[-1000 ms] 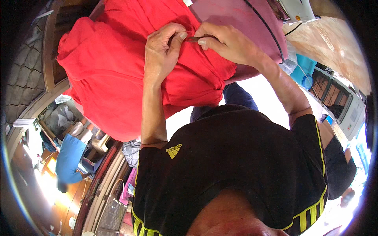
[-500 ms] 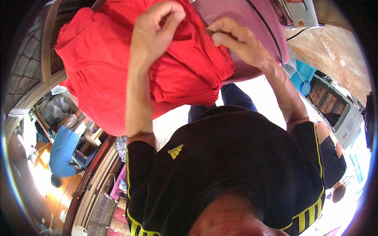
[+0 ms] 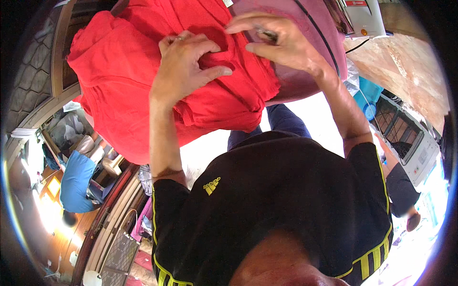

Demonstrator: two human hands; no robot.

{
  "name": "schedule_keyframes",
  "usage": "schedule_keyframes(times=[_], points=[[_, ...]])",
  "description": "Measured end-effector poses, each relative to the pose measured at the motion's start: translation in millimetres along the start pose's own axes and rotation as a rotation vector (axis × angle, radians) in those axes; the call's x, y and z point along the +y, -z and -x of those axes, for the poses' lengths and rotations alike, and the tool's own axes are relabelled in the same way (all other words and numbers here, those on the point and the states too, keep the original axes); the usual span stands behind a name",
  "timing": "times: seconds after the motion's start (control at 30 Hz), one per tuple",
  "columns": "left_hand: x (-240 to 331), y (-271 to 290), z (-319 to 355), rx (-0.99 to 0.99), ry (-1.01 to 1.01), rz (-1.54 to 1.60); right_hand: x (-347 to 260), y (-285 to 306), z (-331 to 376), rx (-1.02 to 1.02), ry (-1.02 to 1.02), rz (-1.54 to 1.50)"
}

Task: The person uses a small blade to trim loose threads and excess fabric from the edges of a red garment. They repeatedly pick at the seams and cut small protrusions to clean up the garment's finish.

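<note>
A large heap of red cloth [image 3: 114,71] lies in folds over a rounded, dusky pink covered surface [image 3: 300,78]. My left hand [image 3: 183,69] rests on the cloth, its thumb and forefinger spread apart around a fold; a ring shows on one finger. Over the cloth's right edge hovers my right hand [image 3: 288,45], forefinger and thumb stretched out and parted. Tucked in its curled inner fingers is a small dark metallic tool [image 3: 267,35], mostly hidden, so its kind is unclear. A small white label [image 3: 227,3] shows at the cloth's far edge.
A black cable [image 3: 320,33] runs across the pink surface beside a white machine [image 3: 363,19]. At the right are a blue plastic container [image 3: 368,97] and a person in dark clothing [image 3: 401,186]. Another person in blue [image 3: 77,183] is at the left, beyond a door frame.
My left hand has come down and nearer onto the cloth, its fingers parting. My right hand has opened its pinch and turned, baring the metallic tool. The cloth's right edge has shifted slightly.
</note>
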State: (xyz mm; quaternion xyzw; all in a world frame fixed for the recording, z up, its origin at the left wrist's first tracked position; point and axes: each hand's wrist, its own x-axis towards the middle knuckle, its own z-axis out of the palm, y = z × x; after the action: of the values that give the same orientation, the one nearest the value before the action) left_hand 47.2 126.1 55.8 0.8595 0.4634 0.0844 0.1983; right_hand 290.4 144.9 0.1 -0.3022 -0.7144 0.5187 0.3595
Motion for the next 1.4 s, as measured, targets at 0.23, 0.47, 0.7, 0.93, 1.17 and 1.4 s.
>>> schedule_keyframes(times=[0.23, 0.47, 0.7, 0.93, 1.17, 1.4], points=[[-0.6, -17.1, 24.6, 0.146, 0.164, 0.127, 38.7, -3.1, -46.7, -0.151, -0.045, -0.053], [-7.1, -24.8, 21.2, 0.117, 0.143, 0.135, -15.5, -38.5, 13.1, 0.23, 0.004, 0.333], [-16.9, -23.7, 22.8, 0.077, 0.153, 0.344, 3.6, -59.7, 23.9, 0.272, -0.084, 0.25], [-25.2, -30.2, 23.0, 0.047, 0.277, 0.435, 54.0, 19.8, 44.6, 0.663, -0.274, -0.268], [-22.4, -33.9, 25.6, 0.201, 0.108, 0.473, 6.8, -37.9, -15.6, 0.03, 0.275, 0.357], [7.8, -27.9, 38.3, 0.457, 0.002, -0.056, 5.2, -9.0, -7.7, -0.135, 0.245, 0.496]])
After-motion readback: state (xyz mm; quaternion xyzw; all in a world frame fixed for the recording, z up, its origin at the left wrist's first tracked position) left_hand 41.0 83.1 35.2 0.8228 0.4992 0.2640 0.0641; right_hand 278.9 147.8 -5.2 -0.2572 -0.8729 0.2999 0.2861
